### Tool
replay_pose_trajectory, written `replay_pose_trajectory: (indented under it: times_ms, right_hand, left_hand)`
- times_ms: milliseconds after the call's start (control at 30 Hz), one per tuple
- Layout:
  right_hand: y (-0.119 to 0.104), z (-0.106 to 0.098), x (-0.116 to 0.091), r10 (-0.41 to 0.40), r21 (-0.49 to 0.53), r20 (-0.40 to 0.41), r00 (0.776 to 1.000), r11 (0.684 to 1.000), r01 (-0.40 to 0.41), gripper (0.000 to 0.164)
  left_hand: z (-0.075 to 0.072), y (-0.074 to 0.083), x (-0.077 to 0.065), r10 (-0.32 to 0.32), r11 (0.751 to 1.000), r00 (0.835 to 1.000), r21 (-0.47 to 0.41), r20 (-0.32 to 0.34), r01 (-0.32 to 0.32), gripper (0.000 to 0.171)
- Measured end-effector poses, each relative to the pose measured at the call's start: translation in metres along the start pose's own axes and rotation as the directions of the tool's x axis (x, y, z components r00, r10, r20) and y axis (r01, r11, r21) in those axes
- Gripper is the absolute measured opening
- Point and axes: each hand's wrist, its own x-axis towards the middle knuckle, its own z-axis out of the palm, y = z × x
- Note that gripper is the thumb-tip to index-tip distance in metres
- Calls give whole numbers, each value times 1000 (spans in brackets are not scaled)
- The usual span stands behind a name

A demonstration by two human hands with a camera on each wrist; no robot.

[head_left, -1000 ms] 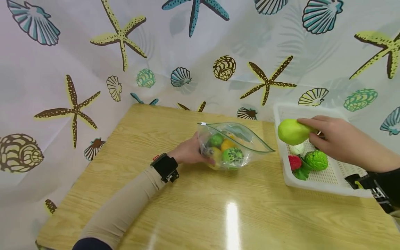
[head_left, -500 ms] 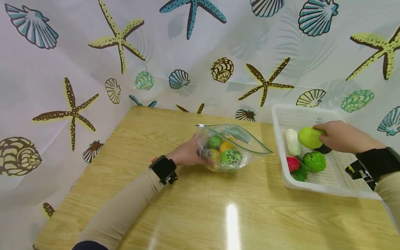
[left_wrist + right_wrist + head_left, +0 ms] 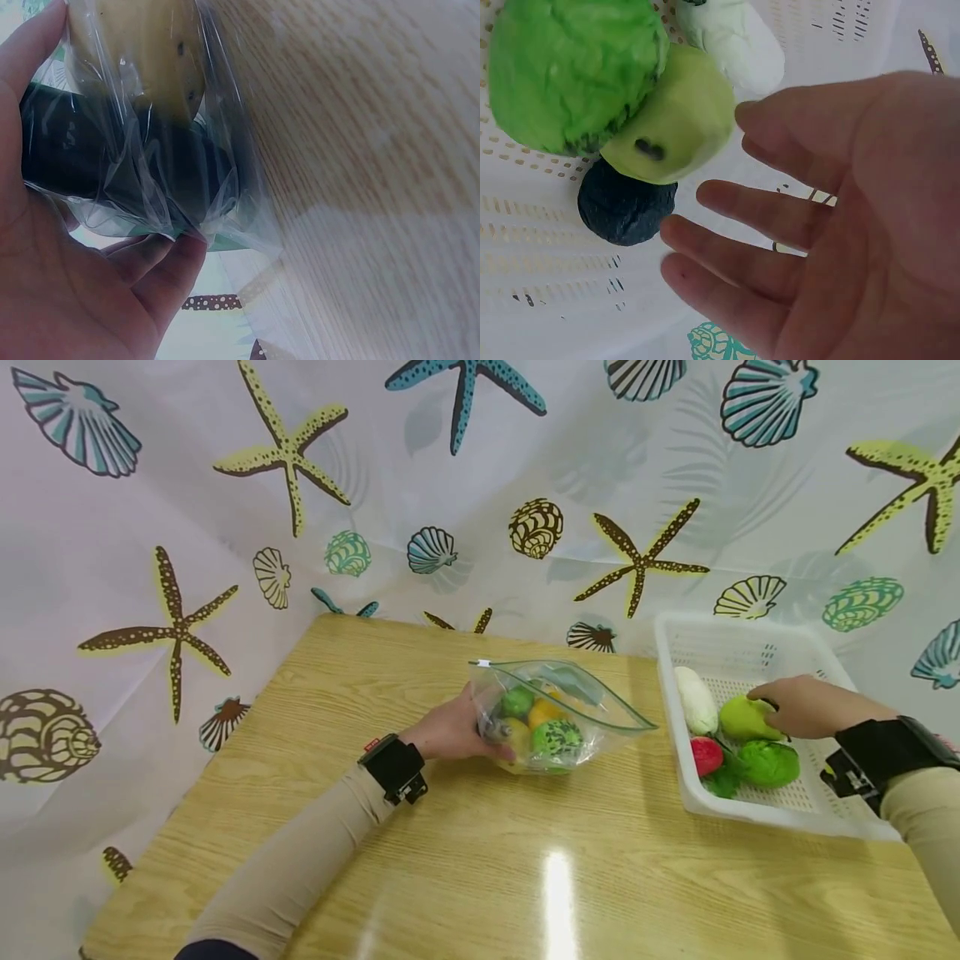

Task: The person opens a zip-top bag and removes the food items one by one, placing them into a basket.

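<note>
My left hand [image 3: 453,727] grips the left side of a clear zip bag [image 3: 600,714]. Its mouth gapes to the right, and green, orange and yellow produce shows inside. In the left wrist view, the fingers curl round the plastic beside a dark, rounded item [image 3: 67,142] and a yellow one [image 3: 142,45]. Over the white basket [image 3: 795,823], my right hand [image 3: 806,706] hovers with extended fingers, holding nothing. Just beside its fingertips, a yellow-green pear-shaped fruit [image 3: 686,120] lies against a green leafy head [image 3: 577,71] and a dark round item [image 3: 626,202].
Also in the basket are a white elongated vegetable [image 3: 696,702] and a red item [image 3: 706,756] with green leaves. The wooden table [image 3: 450,860] meets a shell-patterned curtain [image 3: 487,585] at the back.
My right hand has carried the yellow-green fruit from the basket's left edge rightward and down into it, then let go. The leafy head has shifted slightly right. The left hand keeps its hold.
</note>
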Motion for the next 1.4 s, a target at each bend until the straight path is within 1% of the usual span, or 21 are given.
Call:
replay_pose_trajectory:
  times_ms: [133, 233, 300, 367, 400, 467, 567, 633, 667, 700, 733, 800, 867, 900, 967, 1033, 1100, 1167, 1300, 1333, 1400]
  right_hand:
    - [-10, -6, -4, -39, 7, -46, 998, 999, 39, 38]
    - [-26, -14, -7, -65, 8, -98, 993, 998, 66, 37]
    - [-42, -20, -9, -92, -9, -161, 983, 996, 92, 35]
    - [-61, -25, -11, -122, -41, -243, 962, 992, 116, 32]
    - [-72, -28, -12, -145, -58, -293, 945, 989, 134, 30]
    - [-94, -34, -14, -212, -104, -392, 895, 977, 186, 25]
    - [-127, -42, -16, -327, -154, -495, 805, 945, 289, 20]
    - [-149, -47, -17, -401, -158, -518, 756, 913, 376, 19]
    - [-158, -48, -18, -425, -143, -513, 746, 899, 414, 20]
    - [-167, -49, -18, -448, -115, -498, 742, 883, 456, 21]
    - [-176, -49, -17, -461, -68, -469, 753, 869, 490, 24]
    - [-189, -48, -15, -471, 51, -379, 796, 849, 527, 33]
    - [-198, -44, -12, -459, 140, -284, 842, 849, 510, 49]
    - [-201, -42, -10, -456, 167, -239, 857, 850, 499, 57]
    - [-205, -37, -5, -457, 165, -190, 869, 858, 487, 66]
    - [-207, -33, -1, -479, 130, -187, 858, 853, 505, 60]
    - [-209, -32, 2, -504, 104, -208, 838, 841, 531, 43]
    - [-210, -35, 3, -521, 93, -243, 818, 827, 554, 28]
    - [-214, -52, 2, -517, 68, -319, 795, 824, 563, 18]
    - [-215, -58, 1, -511, 57, -344, 788, 826, 560, 18]
    - [-217, -68, 1, -503, 30, -394, 769, 829, 558, 17]
  left_hand:
    - [-2, 0, -1, -7, 1000, 1000, 5, 4, 7, 106]
    - [-2, 0, -1, -6, 1000, 1000, 10, 8, 6, 104]
    - [-2, 0, 0, -1, 1000, 1000, 10, 8, 1, 103]
    - [-2, -1, 0, 2, 1000, 1000, 7, 9, -2, 103]
    - [-2, -1, 1, 2, 1000, 1000, 7, 10, -2, 103]
    - [-2, -2, 2, 8, 1000, 1000, 2, 10, -8, 104]
    - [-3, -3, 2, 18, 1000, 1000, 0, 8, -18, 104]
    - [-3, -3, 2, 24, 1000, 1000, -10, 7, -24, 104]
    - [-3, -4, 2, 26, 1000, 1000, -12, 6, -26, 104]
    - [-3, -4, 2, 26, 1000, 1000, -18, 7, -25, 103]
    - [-3, -4, 2, 24, 999, 1000, -25, 7, -24, 102]
    - [-3, -4, 2, 20, 999, 1000, -36, 5, -20, 100]
    - [-3, -4, 1, 11, 999, 1000, -41, 2, -11, 99]
    - [-2, -4, 1, 5, 999, 1000, -46, 0, -5, 98]
    - [-1, -4, 1, -6, 999, 1000, -49, -2, 5, 100]
    - [-1, -4, 1, -12, 998, 1000, -57, -4, 12, 102]
    - [-1, -4, 1, -1, 998, 1000, -64, -11, 0, 101]
    - [-3, -4, 2, 55, 992, 998, -109, -22, -57, 93]
    - [-9, -2, 3, 162, 962, 986, -216, -45, -168, 69]
    - [-11, -1, 2, 173, 956, 984, -233, -47, -180, 62]
    - [-14, 0, 1, 145, 958, 988, -241, -51, -153, 56]
